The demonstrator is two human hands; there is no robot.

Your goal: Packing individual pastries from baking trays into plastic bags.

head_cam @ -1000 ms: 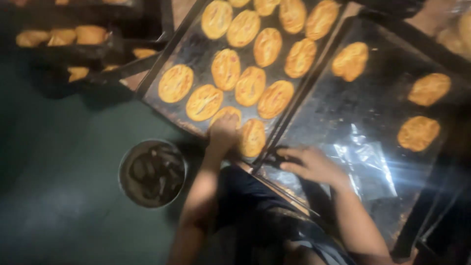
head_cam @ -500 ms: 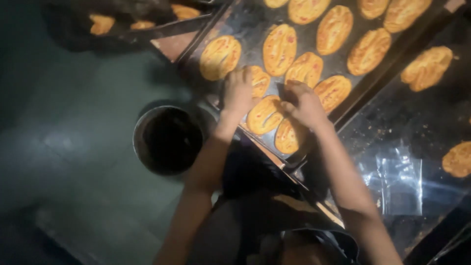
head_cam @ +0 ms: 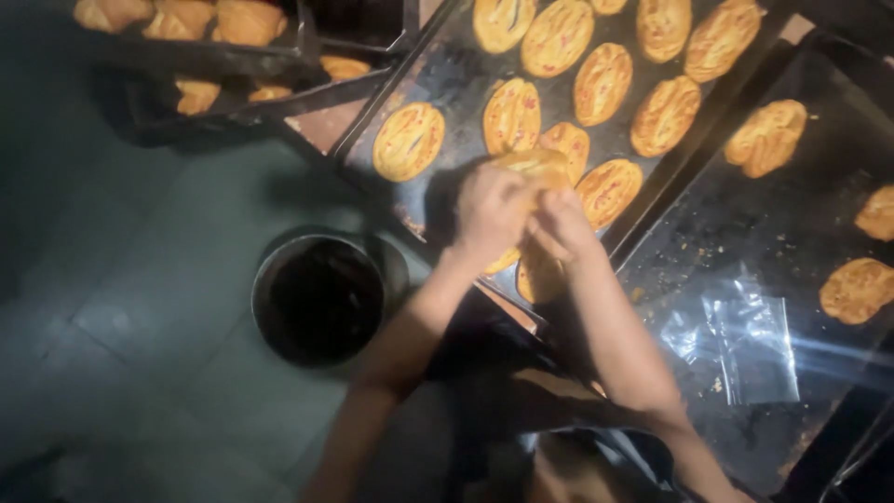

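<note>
Both hands, left (head_cam: 491,207) and right (head_cam: 559,224), grip one pastry (head_cam: 538,166) over the tray's (head_cam: 447,79) 6 o'clock edge; a squeeze may crack it, or it drops toward the bucket (head_cam: 319,298) at 8 o'clock.

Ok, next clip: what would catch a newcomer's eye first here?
First, the two hands meeting at centre frame: the left hand and right hand together lift one golden pastry off a dark baking tray filled with similar oval pastries. Next, a round dark bucket on the floor lower left, and a clear plastic bag lying on the right-hand tray.
</note>
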